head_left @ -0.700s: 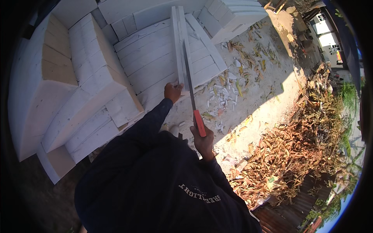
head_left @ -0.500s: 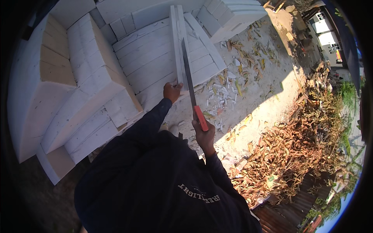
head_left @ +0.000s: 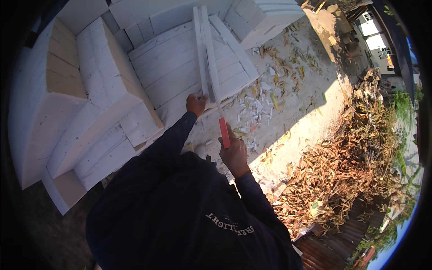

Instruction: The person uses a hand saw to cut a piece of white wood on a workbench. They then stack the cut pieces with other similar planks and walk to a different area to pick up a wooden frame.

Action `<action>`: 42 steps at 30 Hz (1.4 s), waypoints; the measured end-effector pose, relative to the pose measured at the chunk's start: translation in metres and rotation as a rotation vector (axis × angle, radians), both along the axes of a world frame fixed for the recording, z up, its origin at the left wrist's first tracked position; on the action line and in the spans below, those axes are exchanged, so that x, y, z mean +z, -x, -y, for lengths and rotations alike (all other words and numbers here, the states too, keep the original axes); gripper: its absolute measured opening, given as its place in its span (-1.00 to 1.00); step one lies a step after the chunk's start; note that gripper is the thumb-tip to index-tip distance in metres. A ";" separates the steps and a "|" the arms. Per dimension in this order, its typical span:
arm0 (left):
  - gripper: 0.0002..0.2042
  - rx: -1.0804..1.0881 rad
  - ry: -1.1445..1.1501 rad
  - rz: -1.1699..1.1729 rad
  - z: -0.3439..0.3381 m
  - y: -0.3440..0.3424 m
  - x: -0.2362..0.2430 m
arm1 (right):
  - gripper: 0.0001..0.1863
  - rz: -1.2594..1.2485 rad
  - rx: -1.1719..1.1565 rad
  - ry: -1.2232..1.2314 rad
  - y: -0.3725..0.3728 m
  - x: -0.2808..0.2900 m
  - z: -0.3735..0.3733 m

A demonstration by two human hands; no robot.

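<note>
A hand saw with a red handle (head_left: 224, 133) is gripped in my right hand (head_left: 234, 155), its thin blade (head_left: 219, 109) pointing away from me along two long white strips. Seen nearly edge-on, the blade is hard to tell from the strips farther up. My left hand (head_left: 196, 104) is closed, with fingers and thumb at the near end of the left white strip (head_left: 201, 58). Beside it runs the right white strip (head_left: 209, 49), with a narrow gap between them. Both lie across a low stack of white blocks (head_left: 166, 63).
Tall stacks of white blocks (head_left: 101, 76) stand at the left, and another block stack (head_left: 263, 20) is at the far right of the strips. White chips (head_left: 256, 110) and dry leaves litter the sandy ground. A large heap of brown leaves (head_left: 333, 180) lies to the right.
The saw has turned so its blade shows more edge-on, and its handle has shifted slightly left and away from me. My left hand stays at the strip's near end.
</note>
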State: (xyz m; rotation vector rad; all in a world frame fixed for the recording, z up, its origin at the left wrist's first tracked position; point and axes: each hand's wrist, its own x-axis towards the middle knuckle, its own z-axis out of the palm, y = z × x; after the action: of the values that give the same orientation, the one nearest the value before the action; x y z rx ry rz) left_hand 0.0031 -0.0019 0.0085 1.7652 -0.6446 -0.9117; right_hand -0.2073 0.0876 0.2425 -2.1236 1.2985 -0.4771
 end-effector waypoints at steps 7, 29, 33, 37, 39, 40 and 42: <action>-0.56 -0.003 -0.030 0.044 0.002 -0.005 -0.006 | -0.82 0.332 -0.167 -0.270 0.029 0.038 -0.010; -0.43 0.716 0.573 -1.867 0.038 0.050 -0.037 | -0.63 0.201 -0.613 -0.086 0.216 -0.033 -0.072; -0.61 0.853 0.318 -1.950 0.039 0.043 -0.020 | -0.43 0.071 -0.406 0.148 0.203 -0.056 -0.031; -0.59 0.795 0.299 -1.996 0.034 0.046 0.000 | -0.34 -0.089 -0.298 0.089 0.132 -0.062 0.053; -0.59 0.760 0.296 -1.939 0.026 0.041 -0.013 | -0.31 -0.099 -0.196 0.218 0.098 -0.092 0.098; -0.60 0.706 0.326 -1.908 0.023 0.043 -0.011 | -0.30 -0.110 -0.157 0.282 0.082 -0.110 0.119; -0.62 0.622 0.397 -1.849 0.019 0.049 0.001 | -0.26 -0.184 -0.114 0.278 0.046 -0.138 0.154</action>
State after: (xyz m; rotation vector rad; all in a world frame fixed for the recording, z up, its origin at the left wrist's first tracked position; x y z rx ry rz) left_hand -0.0462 -0.0214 0.0092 0.1989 0.8335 -1.3315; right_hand -0.2533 -0.0664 0.1048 -2.3756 1.5389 -0.5475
